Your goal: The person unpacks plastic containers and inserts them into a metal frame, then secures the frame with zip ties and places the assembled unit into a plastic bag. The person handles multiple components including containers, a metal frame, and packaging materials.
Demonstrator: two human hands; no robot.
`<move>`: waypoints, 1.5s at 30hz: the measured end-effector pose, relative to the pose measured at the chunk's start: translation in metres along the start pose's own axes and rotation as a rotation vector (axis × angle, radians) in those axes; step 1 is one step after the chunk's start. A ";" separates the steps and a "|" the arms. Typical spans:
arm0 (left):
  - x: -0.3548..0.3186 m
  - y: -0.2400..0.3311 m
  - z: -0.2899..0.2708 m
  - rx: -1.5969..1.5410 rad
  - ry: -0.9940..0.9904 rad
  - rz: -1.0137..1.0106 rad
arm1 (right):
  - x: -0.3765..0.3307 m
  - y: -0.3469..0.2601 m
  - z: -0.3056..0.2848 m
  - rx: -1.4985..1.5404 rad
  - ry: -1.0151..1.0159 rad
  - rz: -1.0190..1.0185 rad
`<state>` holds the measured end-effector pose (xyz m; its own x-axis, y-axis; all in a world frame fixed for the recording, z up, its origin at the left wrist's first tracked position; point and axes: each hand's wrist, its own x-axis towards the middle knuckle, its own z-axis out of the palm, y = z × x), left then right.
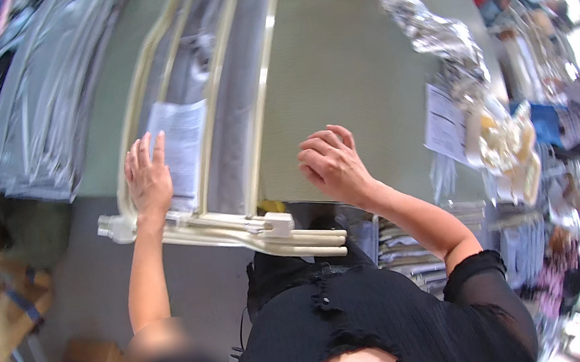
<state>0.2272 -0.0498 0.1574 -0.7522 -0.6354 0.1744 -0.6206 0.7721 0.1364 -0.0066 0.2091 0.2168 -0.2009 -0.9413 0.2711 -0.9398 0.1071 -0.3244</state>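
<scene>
The left hand (149,184) is lying open on the left side of a pale frame (219,93), by a paper (183,145); the right hand (334,165) is hovering empty, loosely curled, over the tabletop (338,56). Plastic-wrapped bundles (49,91) are lying left of the hands, crumpled foil (439,34) right.

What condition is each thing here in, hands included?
Cream tubular metal frame: lying flat.
White printed paper sheet: flat, within the frame.
Bare left hand: open, at the frame's left side.
Bare right hand: loosely curled, nothing visibly held.
Shiny silver wrapping: crumpled.
Grey plastic-wrapped bundles: overlapping.
</scene>
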 end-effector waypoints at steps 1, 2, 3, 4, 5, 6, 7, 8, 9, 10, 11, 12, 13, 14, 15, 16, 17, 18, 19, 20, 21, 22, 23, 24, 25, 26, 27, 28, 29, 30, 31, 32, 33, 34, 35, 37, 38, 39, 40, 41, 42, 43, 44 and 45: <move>0.013 -0.006 0.017 -0.179 -0.003 0.116 | -0.009 0.008 0.000 -0.011 0.019 0.024; 0.027 -0.009 0.037 -0.359 -0.013 0.231 | -0.017 0.012 -0.003 -0.021 0.002 0.052; 0.032 -0.004 0.053 -0.366 0.050 0.246 | -0.023 0.016 -0.008 -0.028 -0.010 0.077; 0.029 -0.019 0.089 -0.250 -0.018 0.204 | -0.025 0.019 -0.014 -0.025 -0.016 0.084; 0.019 -0.013 0.106 -0.289 -0.128 0.094 | -0.031 0.023 -0.020 -0.036 0.001 0.098; 0.022 -0.008 0.109 -0.269 -0.180 0.072 | -0.041 0.029 -0.026 -0.059 0.002 0.144; 0.021 -0.007 0.112 -0.249 -0.153 0.114 | -0.051 0.038 -0.031 -0.074 0.003 0.171; 0.019 -0.011 0.112 -0.211 -0.133 0.139 | -0.060 0.044 -0.031 -0.066 0.001 0.189; 0.021 -0.003 0.105 -0.188 -0.155 0.135 | -0.069 0.052 -0.030 -0.074 -0.001 0.214; 0.024 0.011 0.096 -0.175 -0.178 0.131 | -0.080 0.060 -0.029 -0.064 -0.022 0.242; 0.026 0.020 0.091 -0.162 -0.199 0.120 | -0.090 0.068 -0.027 -0.053 -0.046 0.263; 0.029 0.014 0.085 -0.138 -0.234 0.129 | -0.093 0.071 -0.022 -0.024 -0.055 0.273; 0.031 0.008 0.080 -0.115 -0.269 0.131 | -0.093 0.074 -0.018 0.018 -0.082 0.263; 0.030 0.001 0.074 -0.092 -0.304 0.128 | -0.089 0.076 -0.012 0.044 -0.124 0.234; 0.027 -0.011 0.068 -0.177 -0.187 0.234 | -0.090 0.075 -0.005 0.072 -0.167 0.223; 0.025 -0.007 0.053 -0.122 -0.155 0.256 | -0.092 0.077 -0.001 0.081 -0.218 0.207; 0.018 -0.002 0.039 -0.244 -0.119 0.160 | -0.100 0.072 0.011 0.178 -0.288 0.204; 0.007 0.004 0.026 -0.364 -0.079 0.061 | -0.095 0.058 0.007 0.320 -0.390 0.190; -0.010 0.014 0.015 -0.437 0.056 -0.079 | -0.099 0.052 0.020 0.539 -0.508 0.167; -0.034 0.026 0.008 -0.511 0.193 -0.223 | -0.098 0.040 0.027 0.684 -0.648 0.133; -0.061 0.043 0.009 -0.423 0.339 -0.406 | -0.108 0.028 0.041 0.790 -0.715 0.094; -0.092 0.059 0.009 -0.321 0.481 -0.590 | -0.112 0.016 0.056 0.827 -0.878 0.055; -0.130 0.068 0.025 -0.437 0.553 -0.826 | -0.129 0.001 0.078 0.851 -0.875 0.000; -0.163 0.072 0.047 -0.548 0.629 -1.062 | -0.123 -0.022 0.067 0.572 -0.922 0.025; -0.177 0.088 0.058 -0.913 0.544 -1.248 | -0.121 -0.027 0.072 0.598 -0.948 0.042; -0.189 0.101 0.063 -1.285 0.434 -1.413 | -0.119 -0.034 0.079 0.624 -0.976 0.059; -0.195 0.107 0.067 -1.644 0.343 -1.378 | -0.125 -0.043 0.088 0.609 -0.954 0.064; -0.196 0.105 0.071 -2.005 0.238 -1.293 | -0.125 -0.057 0.096 0.587 -0.920 0.063; -0.198 0.097 0.073 -1.940 0.320 -1.237 | -0.125 -0.068 0.102 0.578 -0.941 0.048; -0.198 0.088 0.077 -1.874 0.396 -1.178 | -0.119 -0.083 0.105 0.609 -0.982 0.062; -0.201 0.079 0.071 -1.886 0.386 -1.201 | -0.121 -0.094 0.111 0.660 -0.984 0.030; -0.202 0.067 0.064 -1.897 0.374 -1.225 | -0.124 -0.105 0.121 0.711 -0.985 -0.002; -0.203 0.060 0.060 -1.835 0.341 -1.253 | -0.135 -0.108 0.145 0.800 -0.978 -0.081; -0.206 0.054 0.055 -1.865 0.252 -1.204 | -0.143 -0.104 0.166 0.884 -0.965 -0.156; -0.216 0.040 0.054 -1.872 0.214 -1.195 | -0.135 -0.104 0.165 0.926 -1.074 -0.224; -0.234 0.010 0.069 -1.856 0.216 -1.132 | -0.108 -0.091 0.139 0.752 -0.993 -0.357; -0.231 0.011 0.054 -1.805 0.233 -1.144 | -0.086 -0.071 0.109 0.725 -0.838 -0.398; -0.235 0.002 0.049 -1.791 0.258 -1.156 | -0.052 -0.047 0.079 0.669 -0.739 -0.403; -0.242 -0.006 0.048 -1.775 0.283 -1.172 | -0.016 -0.016 0.048 0.617 -0.642 -0.405; -0.247 -0.015 0.050 -1.812 0.262 -1.169 | 0.014 0.018 0.019 0.480 -0.573 -0.258; -0.251 -0.018 0.050 -1.785 0.274 -1.138 | 0.046 0.060 -0.008 0.397 -0.514 -0.127; -0.251 -0.017 0.041 -1.778 0.207 -1.194 | 0.069 0.113 -0.020 0.298 -0.308 -0.087; -0.255 -0.018 0.029 -1.755 0.152 -1.261 | 0.102 0.149 -0.043 0.201 -0.191 -0.025; -0.271 -0.031 0.034 -1.868 0.095 -1.253 | 0.131 0.201 -0.056 0.099 -0.031 0.033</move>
<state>0.4429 0.0985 0.0728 -0.2258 -0.6948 -0.6829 0.2573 -0.7186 0.6461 -0.2369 0.1257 0.2381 -0.2214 -0.9475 0.2308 -0.9008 0.1080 -0.4207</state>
